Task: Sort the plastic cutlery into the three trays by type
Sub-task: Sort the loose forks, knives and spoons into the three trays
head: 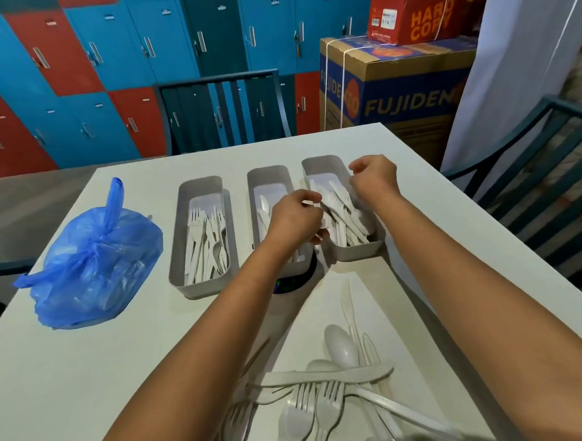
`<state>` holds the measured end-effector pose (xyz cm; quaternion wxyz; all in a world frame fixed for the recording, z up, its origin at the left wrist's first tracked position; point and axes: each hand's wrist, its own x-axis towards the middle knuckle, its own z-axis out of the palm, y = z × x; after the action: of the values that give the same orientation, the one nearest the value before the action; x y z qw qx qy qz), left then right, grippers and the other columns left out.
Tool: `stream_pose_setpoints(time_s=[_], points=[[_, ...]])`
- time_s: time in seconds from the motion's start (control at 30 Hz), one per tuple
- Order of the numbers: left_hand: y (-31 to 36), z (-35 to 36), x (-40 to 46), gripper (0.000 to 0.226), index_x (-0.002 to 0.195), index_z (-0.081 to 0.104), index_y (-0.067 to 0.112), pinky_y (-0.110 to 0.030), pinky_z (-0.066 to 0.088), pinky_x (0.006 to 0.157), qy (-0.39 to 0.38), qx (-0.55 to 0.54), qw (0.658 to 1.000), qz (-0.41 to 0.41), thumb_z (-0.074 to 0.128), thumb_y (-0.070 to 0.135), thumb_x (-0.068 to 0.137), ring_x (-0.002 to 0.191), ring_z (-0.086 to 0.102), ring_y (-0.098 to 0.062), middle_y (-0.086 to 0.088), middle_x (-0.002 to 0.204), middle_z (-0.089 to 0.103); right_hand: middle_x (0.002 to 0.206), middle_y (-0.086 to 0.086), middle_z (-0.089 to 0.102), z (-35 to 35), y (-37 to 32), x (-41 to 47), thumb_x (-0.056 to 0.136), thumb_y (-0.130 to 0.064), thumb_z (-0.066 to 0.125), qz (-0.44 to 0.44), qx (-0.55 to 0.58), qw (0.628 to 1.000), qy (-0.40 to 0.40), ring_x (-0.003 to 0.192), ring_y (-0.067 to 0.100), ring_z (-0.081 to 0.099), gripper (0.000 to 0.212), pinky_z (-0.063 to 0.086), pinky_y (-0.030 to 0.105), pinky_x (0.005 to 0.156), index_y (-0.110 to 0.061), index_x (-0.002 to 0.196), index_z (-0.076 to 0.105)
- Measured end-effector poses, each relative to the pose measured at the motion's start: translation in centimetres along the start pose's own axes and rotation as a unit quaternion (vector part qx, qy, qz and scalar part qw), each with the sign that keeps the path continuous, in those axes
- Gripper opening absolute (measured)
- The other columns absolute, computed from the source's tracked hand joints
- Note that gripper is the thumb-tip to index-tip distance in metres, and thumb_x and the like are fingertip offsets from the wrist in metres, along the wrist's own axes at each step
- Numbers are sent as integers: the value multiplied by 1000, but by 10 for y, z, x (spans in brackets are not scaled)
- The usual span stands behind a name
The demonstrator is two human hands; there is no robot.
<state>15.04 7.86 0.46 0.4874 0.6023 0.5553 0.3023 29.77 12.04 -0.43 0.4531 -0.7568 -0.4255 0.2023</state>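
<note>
Both your hands are out over the trays: your left hand (pixel 294 217) is curled shut on a white piece at the right tray (pixel 317 165), your right hand (pixel 374 174) half-closed above it, and whether it grips anything you cannot tell. Forks fill the left tray (pixel 196 185), the middle tray (pixel 268 175) holds spoons, and knives lie in the right one. A loose pile of cutlery (pixel 331 384) near you on the tabletop (pixel 123 374) remains, so you look over halfway.

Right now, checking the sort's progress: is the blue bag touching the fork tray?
Apart. The head view shows a strip of bare table between the blue bag and the fork tray.
</note>
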Motion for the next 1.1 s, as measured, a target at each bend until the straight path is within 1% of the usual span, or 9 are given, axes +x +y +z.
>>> stream_pose_setpoints(time_s=[0.13, 0.3, 0.37, 0.43, 0.53, 0.73, 0.83, 0.97, 1.1], points=[[6, 11, 5, 39, 122, 58, 16, -18, 47, 52, 19, 126, 990, 65, 48, 4, 86, 66, 60, -13, -9, 109, 64, 122, 11, 61, -20, 16, -5, 90, 0, 53, -24, -9, 1000, 11, 113, 23, 56, 30, 43, 23, 85, -4, 118, 64], [13, 23, 13, 39, 130, 53, 16, -21, 46, 74, -2, 185, 979, 81, 52, 17, 91, 94, 63, -18, -10, 124, 61, 131, 8, 56, -32, 51, -9, 94, -10, 48, 19, -71, 997, -8, 116, 27, 54, 34, 45, 37, 99, -13, 126, 58], [14, 24, 12, 39, 130, 54, 18, -21, 44, 81, 3, 200, 976, 90, 52, 28, 93, 98, 63, -18, -8, 124, 63, 142, 8, 45, -34, 68, -12, 97, -27, 45, 40, -222, 972, -61, 129, 30, 42, 40, 32, 47, 107, -23, 136, 47], [14, 21, 9, 35, 126, 59, 19, -22, 45, 84, 22, 195, 976, 95, 52, 29, 93, 97, 64, -17, -6, 120, 65, 156, 6, 21, -36, 82, -17, 99, -46, 33, 40, -377, 915, -139, 143, 32, 17, 51, 15, 58, 111, -31, 147, 25], [12, 14, -2, 32, 120, 63, 18, -29, 48, 95, 29, 200, 974, 99, 53, 25, 91, 108, 61, -18, -4, 122, 65, 160, 1, 3, -40, 90, -24, 97, -56, 22, 27, -421, 890, -172, 147, 31, 0, 58, 5, 61, 112, -35, 150, 9], [9, -8, -39, 26, 115, 66, 18, -26, 52, 84, -21, 197, 975, 96, 56, 22, 91, 91, 61, -13, -1, 117, 66, 146, 12, 39, -60, 69, -37, 95, -33, 50, 25, -333, 926, -176, 130, 32, 39, 49, 34, 40, 105, -16, 140, 42], [5, -16, -61, 26, 115, 66, 23, -26, 45, 84, -45, 258, 961, 84, 58, 27, 91, 95, 53, -12, 1, 121, 63, 136, 15, 50, -70, 52, -50, 94, -25, 52, 28, -301, 937, -176, 121, 32, 48, 41, 40, 33, 97, -5, 131, 52], [-9, -19, -87, 33, 120, 63, 20, -24, 42, 80, -135, 341, 929, 47, 61, 32, 89, 93, 57, -13, 1, 122, 63, 121, 12, 60, -77, 31, -76, 91, -30, 57, -3, -290, 944, -160, 104, 28, 57, 36, 42, 31, 79, -7, 119, 62], [-22, -32, -105, 34, 120, 62, 21, -24, 43, 81, -158, 399, 903, 6, 62, 34, 89, 97, 58, -13, 3, 119, 63, 95, 2, 62, -74, 4, -121, 89, -30, 62, -78, -210, 936, -270, 76, 15, 57, 18, 45, 25, 61, -17, 99, 68]])
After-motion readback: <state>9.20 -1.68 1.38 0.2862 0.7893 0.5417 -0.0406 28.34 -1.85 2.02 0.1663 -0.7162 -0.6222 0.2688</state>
